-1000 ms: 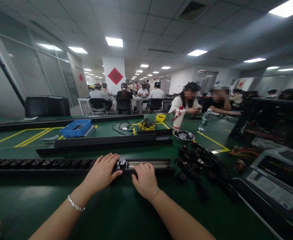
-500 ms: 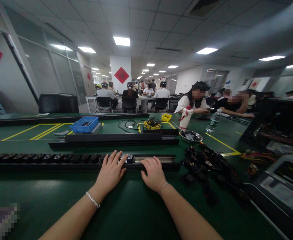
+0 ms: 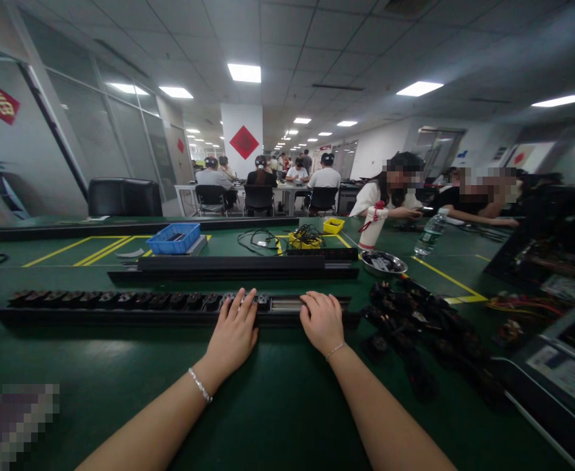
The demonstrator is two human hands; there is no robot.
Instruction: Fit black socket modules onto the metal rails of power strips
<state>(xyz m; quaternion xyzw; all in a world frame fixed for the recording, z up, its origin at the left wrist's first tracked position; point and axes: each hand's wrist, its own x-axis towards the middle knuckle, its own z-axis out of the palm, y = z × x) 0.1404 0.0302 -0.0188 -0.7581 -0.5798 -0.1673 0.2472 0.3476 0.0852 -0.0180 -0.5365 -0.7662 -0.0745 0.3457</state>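
Note:
A long black channel [image 3: 144, 319] lies across the table before me, with a row of black socket-like modules [image 3: 157, 300] along it. My left hand [image 3: 234, 330] lies over the modules near the row's right end, fingers spread, hiding some of them. Past the last module, a bare metallic stretch of the channel [image 3: 286, 305] shows. My right hand [image 3: 324, 322] rests over the channel near its right end, fingers loosely bent and thumb toward the near side. Nothing shows in its fingers, though the palm side is hidden.
Black parts [image 3: 405, 327] lie heaped on the right, by a metal bowl [image 3: 385, 263]. Behind the channel are another black bar [image 3: 231, 264], a blue bin [image 3: 173, 239] and tangled cables [image 3: 258, 242]. A bottle [image 3: 432, 233] and white flask [image 3: 373, 229] stand farther back. A co-worker [image 3: 390, 190] sits opposite.
My right hand has shifted right along the bare stretch, away from my left hand, which stays over the modules. The camera view has turned slightly left.

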